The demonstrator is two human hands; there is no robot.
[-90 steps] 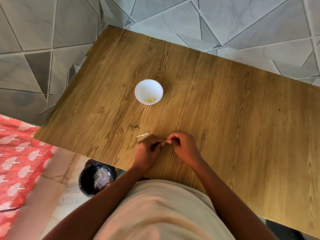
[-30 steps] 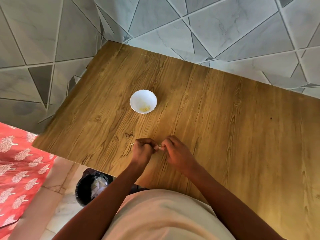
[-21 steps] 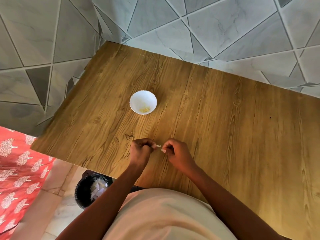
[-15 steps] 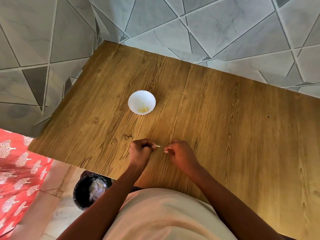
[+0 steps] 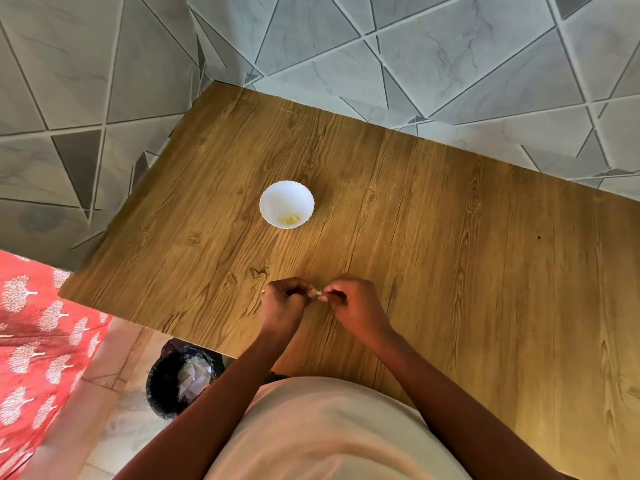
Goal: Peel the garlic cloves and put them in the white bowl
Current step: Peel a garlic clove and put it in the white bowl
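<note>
Hands meet low over the wooden table, close to its near edge and a little left of the middle. Left hand, fingers curled in tight, knuckles up; right hand curled the same way, and the two sets of fingertips come together on a tiny pale garlic clove pinched between them. Both hands have it, the clove barely showing in the small gap where thumbs and forefingers touch. It is too small to say how much skin is on it. A pale sliver also pokes out at the outer side of the left hand; what it is, hard to tell.

Up the table, well apart from the hands and toward the far left corner, stands the white bowl, upright, scalloped rim, with a few yellowish peeled cloves lying at its bottom on the near side.

Down off the near-left corner of the table, on the floor, a black bin with crumpled pale scraps inside. Red patterned cloth spreads at the left beyond it. Grey tiles with a triangle pattern run behind the table's far edge.
</note>
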